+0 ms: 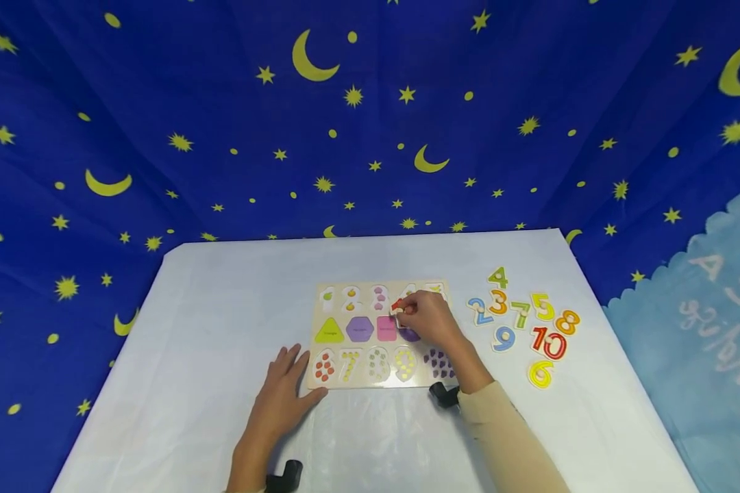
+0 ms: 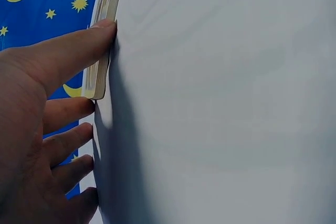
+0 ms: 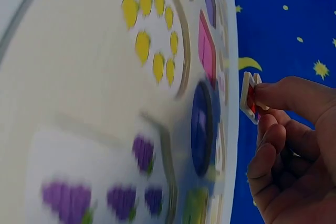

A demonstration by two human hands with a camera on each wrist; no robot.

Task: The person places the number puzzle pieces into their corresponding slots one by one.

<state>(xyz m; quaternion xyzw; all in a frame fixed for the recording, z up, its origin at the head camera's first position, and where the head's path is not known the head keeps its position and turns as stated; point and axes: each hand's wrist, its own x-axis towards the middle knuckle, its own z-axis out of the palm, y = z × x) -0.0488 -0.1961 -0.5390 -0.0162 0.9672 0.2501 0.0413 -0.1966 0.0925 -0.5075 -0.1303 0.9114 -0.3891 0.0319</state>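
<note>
A wooden number puzzle board [image 1: 339, 342] lies on the white table, with printed fruit in its number-shaped recesses and coloured shapes along the middle row. My right hand [image 1: 430, 318] is over the upper right half of the board, pinching a small red number piece [image 3: 251, 98] between thumb and fingers. The piece is held up off the board, and its digit is partly hidden by the fingers. My left hand [image 1: 286, 400] rests at the board's near left corner, fingers extended. In the left wrist view its thumb [image 2: 79, 51] presses on the board's edge.
To the right of the board lie several loose number pieces, among them a red 10 [image 1: 549, 342], a yellow 6 [image 1: 540, 374], a blue 9 [image 1: 503, 339] and a green 4 [image 1: 498, 277]. A blue curtain [image 1: 370, 103] with moons and stars hangs behind the table.
</note>
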